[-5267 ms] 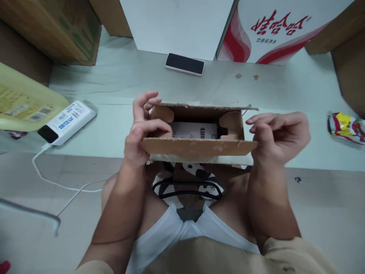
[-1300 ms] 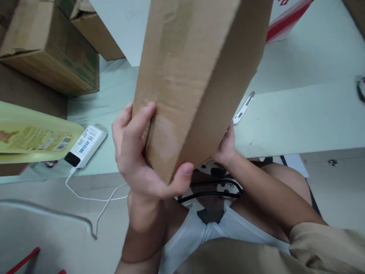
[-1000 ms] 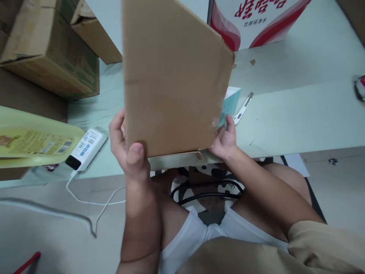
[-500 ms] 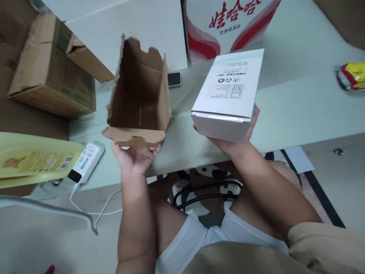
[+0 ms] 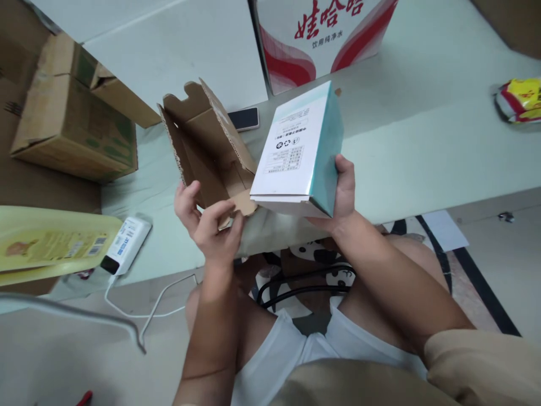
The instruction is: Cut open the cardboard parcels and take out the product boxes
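Note:
My left hand [image 5: 208, 224] is closed on the near flap of an empty brown cardboard box [image 5: 203, 148], which is tipped with its open side toward me above the pale green table [image 5: 422, 146]. My right hand [image 5: 341, 194] grips a white product box with a teal side [image 5: 296, 152] from below and from the right, holding it tilted just right of the cardboard box. The two boxes nearly touch at their near corners.
A black phone [image 5: 242, 119] lies behind the cardboard box. A white power bank [image 5: 125, 246] with a cable sits at the left beside a yellow bottle [image 5: 51, 242]. Red-and-white carton [image 5: 321, 34] and brown cartons [image 5: 71, 124] stand at the back. A snack packet [image 5: 519, 99] lies far right.
The cardboard box was lifted and upended, and the white box came out into my right hand. Since half a second ago, both boxes have tilted and drawn closer together.

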